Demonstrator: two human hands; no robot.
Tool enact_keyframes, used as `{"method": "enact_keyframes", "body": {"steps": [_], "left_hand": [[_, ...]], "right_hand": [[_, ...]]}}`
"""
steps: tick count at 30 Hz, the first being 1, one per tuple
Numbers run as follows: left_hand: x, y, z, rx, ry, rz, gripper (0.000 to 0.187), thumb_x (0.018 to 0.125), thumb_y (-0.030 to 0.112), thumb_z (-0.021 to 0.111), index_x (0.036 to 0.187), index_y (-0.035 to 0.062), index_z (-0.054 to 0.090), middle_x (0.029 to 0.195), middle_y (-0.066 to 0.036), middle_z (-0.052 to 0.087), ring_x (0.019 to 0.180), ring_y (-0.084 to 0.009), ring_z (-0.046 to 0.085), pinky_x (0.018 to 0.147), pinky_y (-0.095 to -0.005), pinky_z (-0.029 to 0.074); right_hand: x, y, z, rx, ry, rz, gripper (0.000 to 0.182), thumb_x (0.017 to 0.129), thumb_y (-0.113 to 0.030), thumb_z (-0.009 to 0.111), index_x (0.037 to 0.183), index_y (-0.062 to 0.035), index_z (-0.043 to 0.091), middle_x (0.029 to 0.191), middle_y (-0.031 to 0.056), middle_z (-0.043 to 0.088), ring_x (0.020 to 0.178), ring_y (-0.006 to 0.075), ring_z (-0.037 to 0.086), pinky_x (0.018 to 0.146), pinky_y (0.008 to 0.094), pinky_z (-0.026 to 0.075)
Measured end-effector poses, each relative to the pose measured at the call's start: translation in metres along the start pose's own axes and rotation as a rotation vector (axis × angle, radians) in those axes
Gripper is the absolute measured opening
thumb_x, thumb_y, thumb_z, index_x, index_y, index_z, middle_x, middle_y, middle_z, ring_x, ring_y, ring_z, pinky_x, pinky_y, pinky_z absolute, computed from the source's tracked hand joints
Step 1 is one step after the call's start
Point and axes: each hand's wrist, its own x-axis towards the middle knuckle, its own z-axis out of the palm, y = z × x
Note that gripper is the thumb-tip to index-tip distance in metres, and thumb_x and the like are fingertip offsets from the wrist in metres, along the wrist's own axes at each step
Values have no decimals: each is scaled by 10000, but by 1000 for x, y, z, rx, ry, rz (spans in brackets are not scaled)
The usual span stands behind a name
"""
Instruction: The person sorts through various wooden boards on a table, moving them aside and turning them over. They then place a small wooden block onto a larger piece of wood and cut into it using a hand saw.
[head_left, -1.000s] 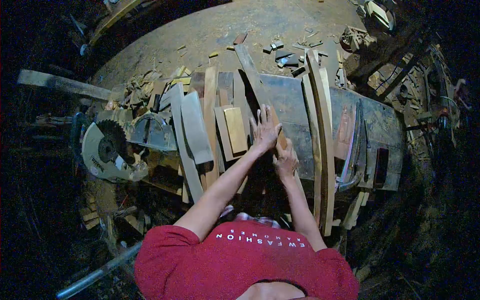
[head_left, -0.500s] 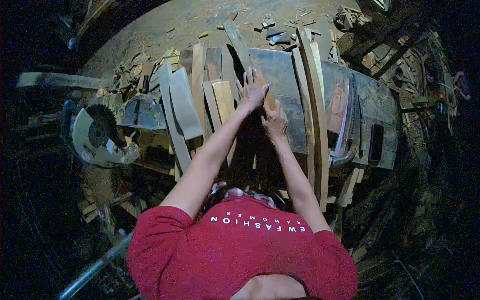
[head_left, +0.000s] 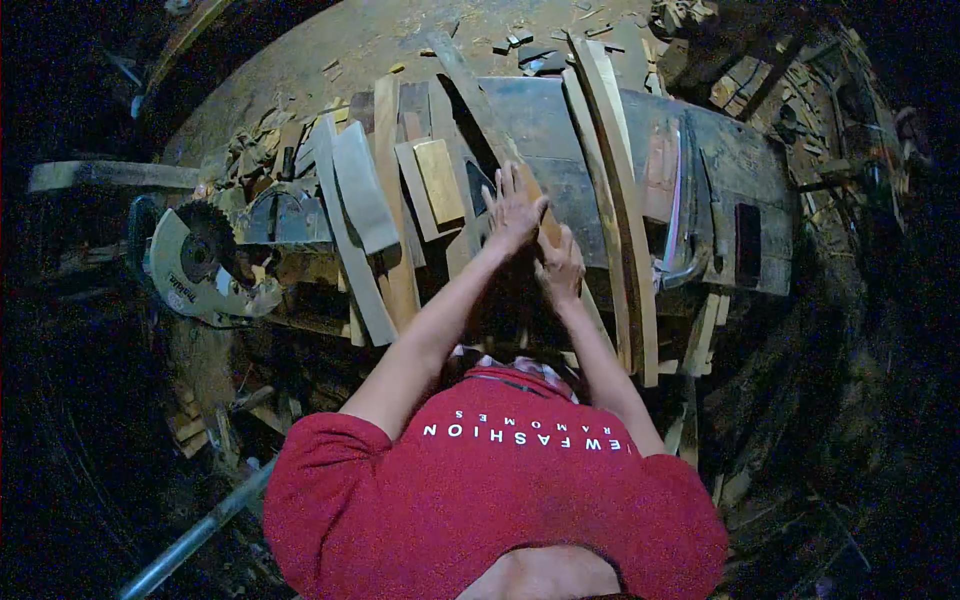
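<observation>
A long wooden strip (head_left: 470, 88) lies slantwise over the workbench, with its near part under both hands. My left hand (head_left: 514, 215) rests on it with fingers stretched out and spread. Closer to my body, my right hand (head_left: 562, 268) has its fingers curled round the near part of a brown wooden piece (head_left: 548, 229), which lies along the strip. Where that piece ends is hidden by the hands. A short yellowish block (head_left: 438, 181) lies on a board left of my left hand.
Long boards (head_left: 613, 190) lie to the right, and a grey curved piece (head_left: 363, 188) is on the left. A circular saw (head_left: 196, 262) stands at the far left. A dark rectangular object (head_left: 747, 245) sits on the workbench (head_left: 765, 180) at right.
Both hands have shifted toward my body, lower in the view. The strip's far end reaches slightly further left, and the whole bench scene sits a little higher as the camera moved.
</observation>
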Motion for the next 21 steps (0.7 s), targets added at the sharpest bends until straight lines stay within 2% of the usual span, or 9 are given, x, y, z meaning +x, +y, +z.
{"method": "enact_keyframes", "body": {"steps": [1, 5, 8, 11, 15, 19, 21], "left_hand": [[5, 0, -2, -1, -5, 7, 769, 782, 410, 541, 1320, -25, 207, 1387, -187, 174, 1271, -354, 199, 981, -576, 174], [17, 0, 1, 30, -21, -44, 816, 742, 469, 567, 1316, -6, 233, 1376, -162, 233, 1246, -339, 268, 983, -563, 194], [-9, 10, 3, 22, -46, 13, 824, 744, 473, 564, 1316, -15, 227, 1374, -164, 233, 1247, -342, 264, 978, -572, 194], [-53, 24, 15, 61, 5, 128, 831, 753, 475, 552, 1318, -30, 211, 1365, -186, 237, 1252, -354, 246, 974, -580, 184], [-94, 40, 16, -9, -54, 146, 827, 760, 460, 550, 1317, -43, 204, 1357, -226, 219, 1257, -373, 216, 975, -581, 170], [-81, 32, 16, 6, -20, 186, 818, 760, 465, 548, 1310, -43, 220, 1352, -219, 232, 1251, -364, 233, 970, -586, 177], [-63, 26, 14, 27, 17, 175, 799, 768, 484, 525, 1298, -45, 245, 1339, -214, 262, 1243, -356, 254, 963, -589, 192]], "right_hand": [[5, 1, 2, -21, 48, -19, 602, 620, -145, 670, 1179, -243, 470, 1121, 154, 432, 921, 338, 499, 754, 407, 445], [11, 7, 7, 29, 109, -61, 560, 617, -159, 674, 1143, -226, 492, 1105, 145, 437, 900, 333, 495, 741, 406, 422], [-15, 15, -9, 4, -10, -26, 570, 621, -163, 672, 1157, -224, 486, 1096, 154, 437, 897, 327, 491, 758, 410, 407], [-61, 30, -18, 1, 59, -37, 622, 591, -164, 703, 1171, -239, 489, 1046, 137, 445, 915, 310, 489, 786, 441, 392], [-97, 35, -41, 5, 6, -4, 634, 569, -145, 719, 1158, -244, 506, 1058, 129, 449, 938, 307, 486, 805, 442, 386], [-87, 33, -36, 25, 27, 26, 629, 575, -163, 717, 1161, -253, 506, 1068, 131, 452, 922, 304, 487, 796, 433, 390], [-72, 31, -29, 32, 67, 6, 642, 602, -118, 691, 1192, -264, 484, 1066, 139, 447, 899, 321, 489, 789, 423, 395]]}}
